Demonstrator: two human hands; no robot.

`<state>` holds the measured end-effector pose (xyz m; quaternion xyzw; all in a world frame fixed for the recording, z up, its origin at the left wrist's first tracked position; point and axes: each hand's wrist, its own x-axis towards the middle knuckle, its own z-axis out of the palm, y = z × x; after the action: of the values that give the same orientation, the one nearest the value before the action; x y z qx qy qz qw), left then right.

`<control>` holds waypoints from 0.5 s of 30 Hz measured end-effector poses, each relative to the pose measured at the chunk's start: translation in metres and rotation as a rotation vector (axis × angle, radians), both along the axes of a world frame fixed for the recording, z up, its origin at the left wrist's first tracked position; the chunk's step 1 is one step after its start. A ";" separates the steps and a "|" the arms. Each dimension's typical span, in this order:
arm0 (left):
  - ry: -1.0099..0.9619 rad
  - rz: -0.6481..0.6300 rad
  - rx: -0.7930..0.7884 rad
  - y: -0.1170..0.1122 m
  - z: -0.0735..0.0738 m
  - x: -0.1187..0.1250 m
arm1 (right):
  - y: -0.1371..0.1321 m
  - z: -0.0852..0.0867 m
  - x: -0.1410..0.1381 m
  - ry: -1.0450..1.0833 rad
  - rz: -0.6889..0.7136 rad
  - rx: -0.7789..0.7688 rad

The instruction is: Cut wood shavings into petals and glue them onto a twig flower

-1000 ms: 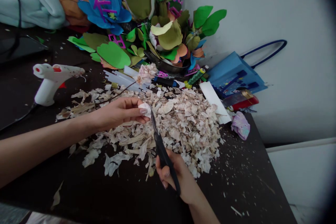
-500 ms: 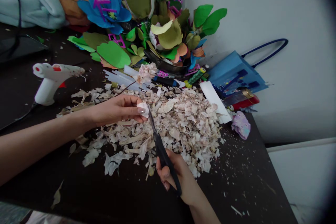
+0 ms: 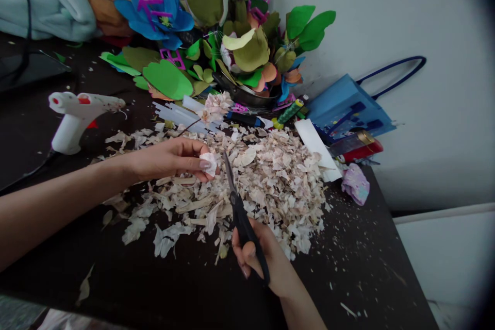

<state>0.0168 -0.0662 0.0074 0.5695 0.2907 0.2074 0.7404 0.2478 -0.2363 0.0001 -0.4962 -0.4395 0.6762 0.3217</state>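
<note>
Between thumb and fingers, my left hand [image 3: 176, 160] pinches a small pale petal-like piece [image 3: 209, 163]. My right hand [image 3: 263, 252] has its fingers through the handles of black-handled scissors [image 3: 240, 211]. The blades point up and away, look closed, and lie just right of the pale piece, apart from it. Under both hands spreads a heap of dry, pale petal-like scraps [image 3: 278, 175]. A thin dark stem with a pale pink flower cluster [image 3: 215, 107] sticks out beyond my left hand; whether the hand holds the stem I cannot tell.
On the dark table [image 3: 162, 289], a white glue gun [image 3: 77, 118] stands at left, near clear glue sticks [image 3: 176, 116]. Colourful artificial flowers [image 3: 170, 77] fill the back. To the right are a blue bag [image 3: 344, 100], a white strip [image 3: 315, 147] and a crumpled purple piece [image 3: 356, 184].
The scissors in my right hand have drawn slightly right and away from the pale piece, which the blades met before. My left hand has shifted a little left with the piece.
</note>
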 end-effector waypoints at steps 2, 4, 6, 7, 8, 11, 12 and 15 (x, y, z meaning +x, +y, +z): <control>-0.001 0.002 -0.002 0.000 0.000 0.001 | 0.000 0.000 0.001 -0.011 0.026 0.033; -0.016 0.002 0.002 -0.001 0.000 0.002 | 0.001 -0.001 0.000 -0.003 0.018 0.042; -0.027 0.006 0.014 -0.003 -0.001 0.003 | 0.002 -0.003 -0.001 0.014 -0.036 0.054; -0.026 0.007 0.021 -0.005 -0.001 0.005 | 0.003 -0.005 -0.001 0.022 -0.071 0.073; -0.022 0.009 0.027 -0.007 -0.002 0.006 | 0.004 -0.007 -0.001 0.029 -0.103 0.096; -0.009 0.009 0.034 -0.017 -0.004 0.010 | 0.007 -0.010 0.000 0.030 -0.166 0.153; -0.006 0.003 0.028 -0.020 -0.005 0.012 | 0.008 -0.010 0.000 0.025 -0.178 0.159; 0.002 0.004 -0.006 -0.029 -0.005 0.016 | 0.011 -0.009 0.000 0.009 -0.216 0.163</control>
<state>0.0330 -0.0951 0.0019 0.5669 0.2932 0.2077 0.7413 0.2478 -0.2257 -0.0090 -0.5098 -0.4354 0.6020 0.4338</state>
